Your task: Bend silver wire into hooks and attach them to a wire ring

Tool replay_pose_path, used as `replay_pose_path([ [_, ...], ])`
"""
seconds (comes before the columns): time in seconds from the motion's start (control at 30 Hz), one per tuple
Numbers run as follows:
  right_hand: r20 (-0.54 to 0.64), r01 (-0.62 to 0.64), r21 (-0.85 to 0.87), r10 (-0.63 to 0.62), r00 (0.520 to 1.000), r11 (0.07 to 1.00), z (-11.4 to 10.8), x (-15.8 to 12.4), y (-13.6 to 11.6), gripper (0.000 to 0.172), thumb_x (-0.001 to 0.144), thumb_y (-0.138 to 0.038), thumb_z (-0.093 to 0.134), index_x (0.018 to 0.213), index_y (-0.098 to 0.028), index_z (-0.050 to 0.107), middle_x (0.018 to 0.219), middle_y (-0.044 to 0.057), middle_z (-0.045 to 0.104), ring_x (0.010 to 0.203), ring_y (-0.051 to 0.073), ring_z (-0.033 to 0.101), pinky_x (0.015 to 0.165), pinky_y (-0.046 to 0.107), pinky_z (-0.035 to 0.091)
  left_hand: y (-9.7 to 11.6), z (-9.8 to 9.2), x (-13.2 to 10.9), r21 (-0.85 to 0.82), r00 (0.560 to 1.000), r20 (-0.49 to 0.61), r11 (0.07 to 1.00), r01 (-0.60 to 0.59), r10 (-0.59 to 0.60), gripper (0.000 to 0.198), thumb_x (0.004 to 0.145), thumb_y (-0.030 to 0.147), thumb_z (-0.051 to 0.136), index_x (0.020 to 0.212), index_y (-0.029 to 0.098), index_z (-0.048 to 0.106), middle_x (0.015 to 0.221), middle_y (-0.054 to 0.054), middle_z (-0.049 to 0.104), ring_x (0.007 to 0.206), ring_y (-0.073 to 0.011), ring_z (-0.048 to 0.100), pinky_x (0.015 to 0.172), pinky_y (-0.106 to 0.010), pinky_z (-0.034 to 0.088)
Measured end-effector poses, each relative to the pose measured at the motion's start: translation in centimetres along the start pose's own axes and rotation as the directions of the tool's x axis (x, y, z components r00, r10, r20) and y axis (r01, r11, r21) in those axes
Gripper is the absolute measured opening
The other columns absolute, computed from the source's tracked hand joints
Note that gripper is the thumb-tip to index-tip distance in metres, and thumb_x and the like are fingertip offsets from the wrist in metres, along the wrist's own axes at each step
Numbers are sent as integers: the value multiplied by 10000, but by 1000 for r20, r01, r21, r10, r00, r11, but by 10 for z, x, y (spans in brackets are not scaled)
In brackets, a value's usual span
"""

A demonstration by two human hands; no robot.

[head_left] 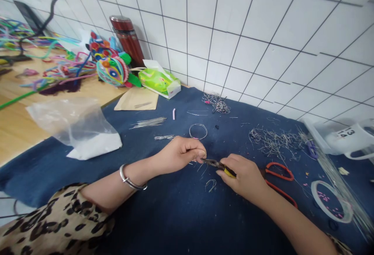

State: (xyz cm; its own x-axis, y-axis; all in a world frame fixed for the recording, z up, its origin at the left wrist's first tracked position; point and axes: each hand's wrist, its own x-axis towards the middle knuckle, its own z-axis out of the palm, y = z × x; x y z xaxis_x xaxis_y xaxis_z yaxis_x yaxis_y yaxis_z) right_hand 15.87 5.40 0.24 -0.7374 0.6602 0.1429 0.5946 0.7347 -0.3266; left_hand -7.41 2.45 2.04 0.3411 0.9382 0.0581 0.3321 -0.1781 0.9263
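My left hand (188, 151) is closed in a pinch near the middle of the dark blue cloth. Whatever lies between its fingertips is too small to make out. Held in my right hand (244, 173) are needle-nose pliers (214, 163) with yellow handles, their tips right at the left fingertips. Just beyond the left hand lies a ring of thin wire (198, 131) with a pink spot on it. A small bent bunch of wire (210, 185) rests below the pliers. Short straight wires (163, 137) lie behind the left hand, with a longer bundle (149, 122) farther back.
Red-handled scissors (279, 171) lie partly behind my right arm. Tangled wire (274, 142) spreads at right, near a round dish (331, 202) of pink beads and a white cup (353, 140). Left are a plastic bag (78, 122), tissue pack (159, 79) and red flask (128, 42).
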Motion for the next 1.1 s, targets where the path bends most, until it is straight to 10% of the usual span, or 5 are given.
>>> replay_pose_path([
  [0.33, -15, 13, 32, -12, 1000, 999, 1, 1, 3, 144, 797, -318, 547, 898, -223, 582, 775, 1, 566, 716, 117, 517, 639, 220, 387, 1, 1, 0, -75, 999, -22, 996, 39, -40, 229, 848, 280, 471, 798, 121, 628, 714, -43, 653, 661, -118, 609, 636, -234, 490],
  [0.6, -234, 57, -215, -108, 966, 975, 9, 2, 2, 180, 803, -315, 540, 904, -174, 590, 792, 45, 564, 766, 160, 495, 702, 283, 379, -3, 1, 6, -349, 950, -37, 895, 279, -310, 186, 806, 305, 518, 800, 133, 588, 760, -48, 653, 714, -147, 651, 616, -248, 510],
  [1.1, -206, 223, -659, -457, 865, 718, -1, -4, -3, 251, 810, -246, 555, 1054, -187, 568, 859, 38, 597, 765, 157, 490, 652, 311, 316, -12, 11, 4, -354, 928, -36, 873, 335, -371, 192, 818, 321, 475, 816, 146, 553, 754, -55, 679, 635, -136, 659, 582, -242, 504],
])
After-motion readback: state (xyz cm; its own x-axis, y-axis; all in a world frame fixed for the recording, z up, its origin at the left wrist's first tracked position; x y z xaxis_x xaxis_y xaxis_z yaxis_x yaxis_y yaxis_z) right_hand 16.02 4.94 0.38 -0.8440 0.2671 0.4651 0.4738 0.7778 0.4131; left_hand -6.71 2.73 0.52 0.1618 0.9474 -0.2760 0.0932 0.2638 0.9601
